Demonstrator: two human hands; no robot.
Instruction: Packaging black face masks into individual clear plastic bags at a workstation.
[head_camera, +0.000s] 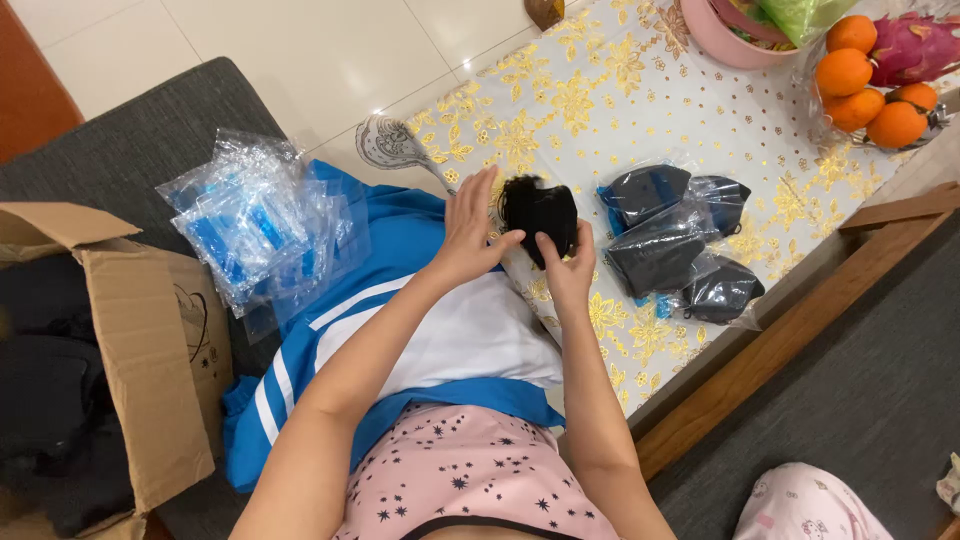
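Both my hands hold a black face mask (540, 212) above the near edge of the table. My left hand (468, 232) has its thumb on the mask's left side and its fingers spread upward. My right hand (567, 266) grips the mask's lower right part between thumb and fingers. Just to the right lie several black masks sealed in clear bags (675, 245) on the gold-flowered tablecloth (600, 100).
A pile of empty clear-and-blue bags (250, 225) rests on the grey sofa at my left. An open cardboard box (130, 350) with dark contents stands further left. Oranges (870, 95), a dragon fruit and a pink bowl (725, 40) sit at the table's far right.
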